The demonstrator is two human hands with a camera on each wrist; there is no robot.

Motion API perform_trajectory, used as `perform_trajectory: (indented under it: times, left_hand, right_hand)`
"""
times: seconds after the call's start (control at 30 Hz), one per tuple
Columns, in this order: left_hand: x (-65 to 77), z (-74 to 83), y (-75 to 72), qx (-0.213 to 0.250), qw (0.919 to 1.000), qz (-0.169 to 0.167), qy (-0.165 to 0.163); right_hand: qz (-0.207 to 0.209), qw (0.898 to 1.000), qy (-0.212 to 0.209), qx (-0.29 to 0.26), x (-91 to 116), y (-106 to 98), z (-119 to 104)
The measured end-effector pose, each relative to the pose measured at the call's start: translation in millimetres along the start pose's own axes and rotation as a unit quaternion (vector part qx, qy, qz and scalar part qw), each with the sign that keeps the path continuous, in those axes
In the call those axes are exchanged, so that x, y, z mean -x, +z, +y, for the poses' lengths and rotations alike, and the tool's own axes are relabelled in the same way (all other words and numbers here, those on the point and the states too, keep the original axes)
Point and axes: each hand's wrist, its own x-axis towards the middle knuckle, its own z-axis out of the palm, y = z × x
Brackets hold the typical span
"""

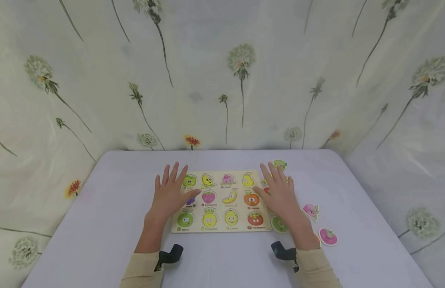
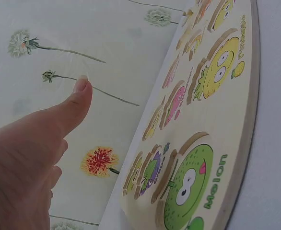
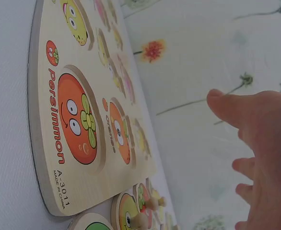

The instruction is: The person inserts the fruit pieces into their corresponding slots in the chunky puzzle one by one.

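Note:
A wooden fruit puzzle board [image 1: 198, 230] lies flat on the table, with rows of printed fruit recesses. My left hand [image 1: 170, 199] is spread over its left end, thumb pointing inward near the grape recess. Over the right end, beside the orange recess, my right hand [image 1: 279, 196] is spread too, partly covering loose pieces. Nothing is held in either hand. In the left wrist view the melon recess [image 2: 188, 191] shows close below the left thumb [image 2: 76, 105]. The persimmon recess [image 3: 73, 120] appears in the right wrist view, with the right thumb [image 3: 231, 108] apart from the board.
Loose fruit pieces lie to the right of the board, among them a green piece [image 1: 279, 225], a pink piece [image 1: 310, 211] and a purple piece [image 1: 328, 237]. Some have wooden knobs [image 3: 139, 221]. A floral curtain [image 1: 208, 80] hangs behind the white table [image 1: 222, 260].

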Motion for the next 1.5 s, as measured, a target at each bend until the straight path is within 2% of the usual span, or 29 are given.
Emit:
perform_trajectory:
  times: [0.2,0.43,1.0,1.5]
  left_hand:
    - [0.3,-1.6,0.9,0.0,1.0,-0.007,0.0]
    - [0.8,-5.4,2.2,0.001,0.9994,-0.033,-0.002]
    - [7.5,-13.5,-5.4,0.016,0.9966,-0.08,0.01]
    - [8.4,-28.1,1.6,0.029,0.9934,-0.111,0.007]
  right_hand:
    - [-0.004,1.0,0.001,0.002,-0.5,-1.2,0.6]
    - [-0.004,1.0,0.003,0.005,-0.2,-3.3,2.0]
    - [-0.023,1.0,0.014,-0.015,-0.8,-4.5,9.1]
    - [-0.045,0.998,0.037,-0.033,1.0,-7.4,15.2]
